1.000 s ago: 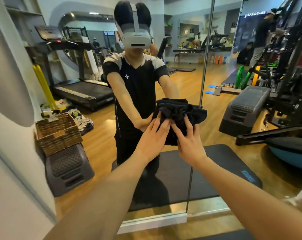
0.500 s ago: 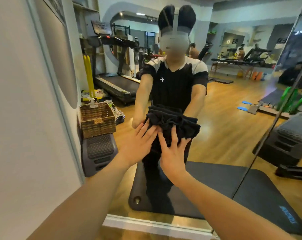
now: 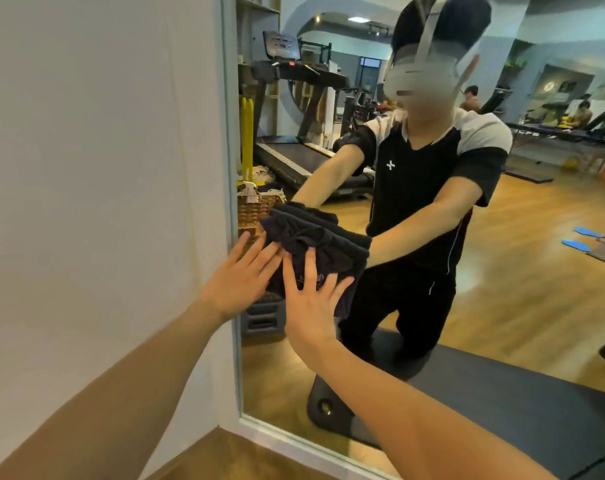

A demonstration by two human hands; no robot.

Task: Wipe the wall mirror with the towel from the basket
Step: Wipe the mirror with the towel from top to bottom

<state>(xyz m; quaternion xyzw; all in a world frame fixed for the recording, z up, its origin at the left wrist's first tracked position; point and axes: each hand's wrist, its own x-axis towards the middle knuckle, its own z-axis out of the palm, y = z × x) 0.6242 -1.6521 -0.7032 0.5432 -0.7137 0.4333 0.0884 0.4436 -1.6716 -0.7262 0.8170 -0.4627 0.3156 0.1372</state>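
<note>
A bunched black towel (image 3: pixel 316 242) is pressed flat against the wall mirror (image 3: pixel 509 278), close to the mirror's left frame. My left hand (image 3: pixel 240 277) lies with spread fingers on the towel's left edge, next to the frame. My right hand (image 3: pixel 309 303) presses on the towel's lower part, fingers fanned out. Both palms push the cloth onto the glass. The wicker basket (image 3: pixel 256 211) shows only as a reflection, just behind the towel's upper left corner.
A plain white wall (image 3: pixel 100 202) fills the left side up to the mirror frame. The mirror reflects a person in a black shirt, a treadmill (image 3: pixel 294 157), a black floor mat (image 3: pixel 484 403) and a wooden gym floor.
Both hands have slid the towel leftward across the glass, from near the mirror's seam to its left frame. My view has turned left with them.
</note>
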